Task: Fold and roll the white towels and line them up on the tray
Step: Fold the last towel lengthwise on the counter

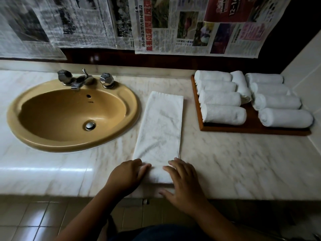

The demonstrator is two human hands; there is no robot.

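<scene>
Rolling begins at the 6 o'clock end of the towel. Our left hand curls over that end; our right hand presses it flat-fingered. We advise even pressure and square edges. Tray at 2 o'clock holds rolls.

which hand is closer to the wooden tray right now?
Right. The right hand rests on the near end of the towel, on the side facing the tray; the left hand holds the same end, on the side toward the sink.
</scene>
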